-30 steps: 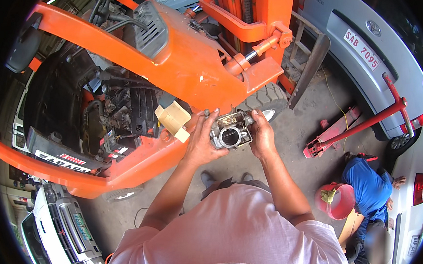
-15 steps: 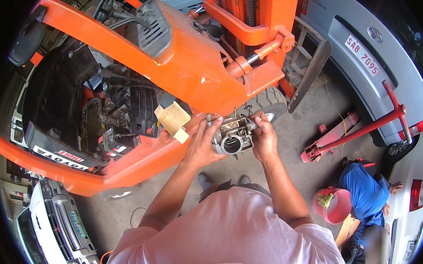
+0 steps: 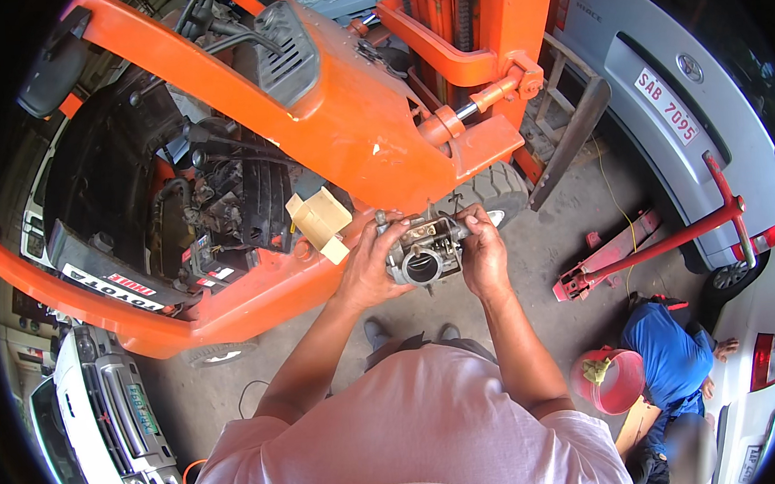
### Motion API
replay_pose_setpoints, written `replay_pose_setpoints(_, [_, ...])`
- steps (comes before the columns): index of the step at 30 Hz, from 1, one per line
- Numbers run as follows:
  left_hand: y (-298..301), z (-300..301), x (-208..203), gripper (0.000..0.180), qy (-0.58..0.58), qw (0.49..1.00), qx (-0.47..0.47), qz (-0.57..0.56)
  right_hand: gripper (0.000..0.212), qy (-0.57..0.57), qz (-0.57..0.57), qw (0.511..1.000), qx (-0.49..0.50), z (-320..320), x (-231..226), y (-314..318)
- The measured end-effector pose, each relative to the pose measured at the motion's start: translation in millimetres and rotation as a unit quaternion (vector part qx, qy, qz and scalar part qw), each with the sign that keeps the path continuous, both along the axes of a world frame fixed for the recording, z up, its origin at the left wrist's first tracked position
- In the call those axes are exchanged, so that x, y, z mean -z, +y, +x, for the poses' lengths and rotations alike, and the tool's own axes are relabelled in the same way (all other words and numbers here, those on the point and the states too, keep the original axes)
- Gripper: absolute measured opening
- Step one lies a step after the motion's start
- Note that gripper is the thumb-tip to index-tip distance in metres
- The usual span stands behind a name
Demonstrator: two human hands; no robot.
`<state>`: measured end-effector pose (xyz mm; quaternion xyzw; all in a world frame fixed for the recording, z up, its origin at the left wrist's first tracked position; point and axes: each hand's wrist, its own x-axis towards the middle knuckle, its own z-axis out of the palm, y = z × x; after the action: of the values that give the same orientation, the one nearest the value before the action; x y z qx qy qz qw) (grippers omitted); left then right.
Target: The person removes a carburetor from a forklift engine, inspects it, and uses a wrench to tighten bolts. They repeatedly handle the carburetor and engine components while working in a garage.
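A metal carburetor (image 3: 424, 256) is held up in front of me between both hands, its round bore facing toward me. My left hand (image 3: 369, 259) is closed round its left side, thumb near the bore and fingers over the top. On the other side, my right hand (image 3: 484, 252) grips the linkage end, with its thumb and fingers bent against the body. Just left of the carburetor, an open cardboard box (image 3: 320, 224) rests on the orange forklift's frame (image 3: 271, 289).
The forklift's engine bay (image 3: 220, 186) lies exposed at left. A red floor jack (image 3: 602, 264) stands on the right, its handle reaching toward a silver van (image 3: 652, 75). A person in blue (image 3: 669, 349) crouches by a white car, next to a pink bucket (image 3: 611, 379).
The carburetor has tilted slightly in my hands, and its bore looks more open and darker inside. Both hands keep their hold in nearly the same place.
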<state>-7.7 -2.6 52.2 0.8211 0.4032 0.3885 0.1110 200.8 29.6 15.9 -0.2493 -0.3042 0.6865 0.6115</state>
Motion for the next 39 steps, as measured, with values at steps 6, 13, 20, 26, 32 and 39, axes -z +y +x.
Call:
replay_pose_setpoints(6, [-4.4,5.8,9.5,0.098,-0.101,0.989,-0.063,-0.086,0.037,-0.060,0.004,0.997,-0.056,2.5,-12.8,11.6])
replay_pose_setpoints(13, [6.0,4.8,21.7,0.081,-0.503,0.791,-0.003,-0.349,0.054,-0.355,0.064,0.925,-0.122,44.2,-66.3,22.2])
replay_pose_setpoints(20, [8.6,-1.2,21.1,0.072,-0.604,0.665,-0.012,-0.440,0.026,-0.380,0.094,0.914,-0.103,37.8,-51.0,-4.1])
replay_pose_setpoints(26, [8.8,6.4,27.6,0.061,-0.641,0.618,-0.053,-0.453,0.016,-0.379,0.106,0.912,-0.112,6.3,-30.1,-16.4])
replay_pose_setpoints(32, [6.9,10.5,27.1,0.061,-0.656,0.588,-0.040,-0.472,0.017,-0.311,0.077,0.937,-0.141,-11.4,-23.7,-19.0])
replay_pose_setpoints(39, [10.5,14.1,28.7,0.065,-0.618,0.610,-0.115,-0.483,0.011,-0.399,0.138,0.906,-0.024,-20.1,-34.5,-20.3])
